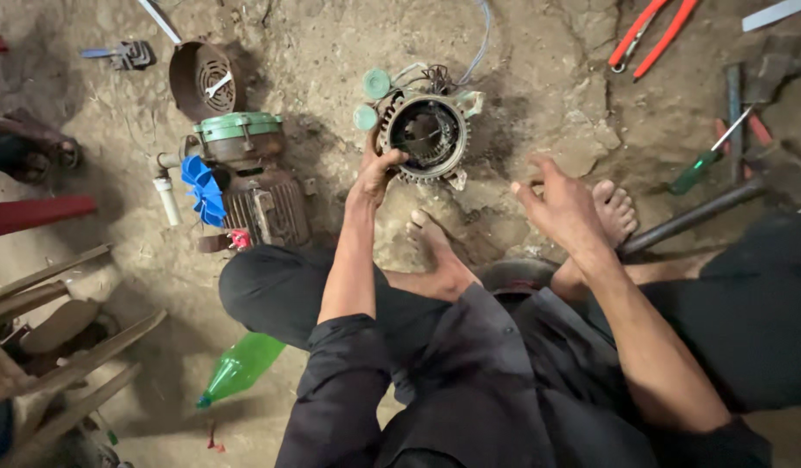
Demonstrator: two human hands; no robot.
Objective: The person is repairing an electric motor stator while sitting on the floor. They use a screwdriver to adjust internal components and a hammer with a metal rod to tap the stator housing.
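Note:
My left hand (376, 169) grips the near-left rim of a round motor stator (428, 134), a ribbed metal ring with copper windings and loose wires, standing on the dirt ground. Two green caps (371, 97) sit at its upper left. My right hand (558, 201) hovers open above the ground to the right of the stator, fingers spread, holding nothing. My bare feet (435, 247) rest on the ground just below the stator, between my two arms.
A motor housing with a green cover and blue fan (244, 186) lies to the left, a round fan guard (205, 78) behind it. Red-handled pliers (652, 30), a green screwdriver (704, 156), a hammer and a metal bar (695, 217) lie right. A green bottle (240, 366) and wooden slats lie lower left.

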